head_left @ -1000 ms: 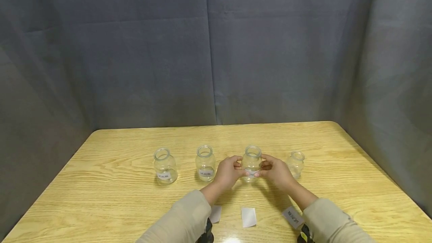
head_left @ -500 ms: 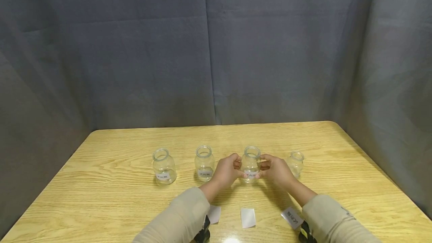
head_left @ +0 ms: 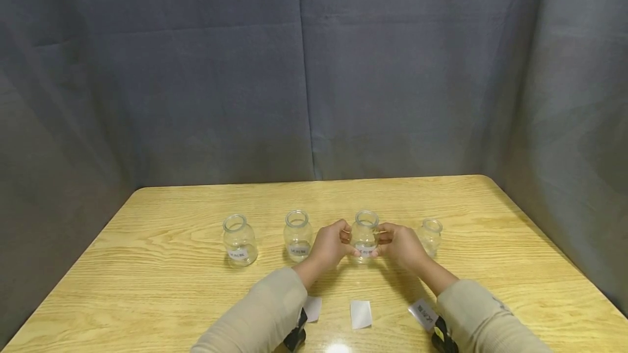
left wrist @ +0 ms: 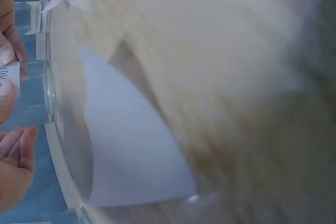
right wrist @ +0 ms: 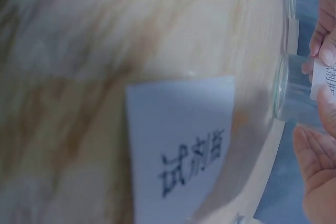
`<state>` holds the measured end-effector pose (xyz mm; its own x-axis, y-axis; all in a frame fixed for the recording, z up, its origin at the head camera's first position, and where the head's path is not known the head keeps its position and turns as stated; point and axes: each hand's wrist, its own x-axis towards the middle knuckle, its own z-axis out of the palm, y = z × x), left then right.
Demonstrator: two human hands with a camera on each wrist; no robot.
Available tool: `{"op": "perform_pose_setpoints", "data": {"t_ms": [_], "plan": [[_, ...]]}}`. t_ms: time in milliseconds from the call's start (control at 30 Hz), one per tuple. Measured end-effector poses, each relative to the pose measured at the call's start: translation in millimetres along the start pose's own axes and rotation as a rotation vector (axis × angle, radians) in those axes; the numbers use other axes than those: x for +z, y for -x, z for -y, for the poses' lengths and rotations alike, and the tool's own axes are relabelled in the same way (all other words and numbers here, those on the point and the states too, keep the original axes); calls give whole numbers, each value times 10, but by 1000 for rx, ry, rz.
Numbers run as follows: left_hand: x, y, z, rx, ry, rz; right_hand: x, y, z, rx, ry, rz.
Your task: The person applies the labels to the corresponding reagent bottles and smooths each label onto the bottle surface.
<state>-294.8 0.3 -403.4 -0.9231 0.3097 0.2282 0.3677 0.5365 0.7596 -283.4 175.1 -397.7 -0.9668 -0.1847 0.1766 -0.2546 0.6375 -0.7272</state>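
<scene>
A clear glass jar (head_left: 366,233) stands upright on the wooden table between my two hands. Across its front lies a white label (head_left: 365,251) with dark handwritten characters. My left hand (head_left: 331,245) grips the jar's left side, its thumb at the label's left end. From the right, my right hand (head_left: 404,246) grips the same jar, thumb at the label's other end. In the right wrist view the label (right wrist: 324,80) shows flat against the glass between both thumbs. Some fingers are hidden behind the jar in the head view.
Two labelled jars (head_left: 240,239) (head_left: 298,236) stand to the left. A jar without a visible label (head_left: 429,237) is behind my right wrist. Nearer me lie a blank paper slip (head_left: 361,315), another slip (head_left: 313,308) partly under my left sleeve, and a written label (head_left: 423,314).
My thumbs have slid slightly apart along the label, so more of its writing shows. The jar and both hands otherwise stay in about the same place.
</scene>
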Motion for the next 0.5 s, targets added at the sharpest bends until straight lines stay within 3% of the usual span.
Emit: {"op": "perform_pose_setpoints", "data": {"t_ms": [300,500], "plan": [[22,-13,-2,-35,42,2,-32,-3,36,-11,29,17],[37,35,-2,-99,109,33,-86,39,92,56,-33,74]]}}
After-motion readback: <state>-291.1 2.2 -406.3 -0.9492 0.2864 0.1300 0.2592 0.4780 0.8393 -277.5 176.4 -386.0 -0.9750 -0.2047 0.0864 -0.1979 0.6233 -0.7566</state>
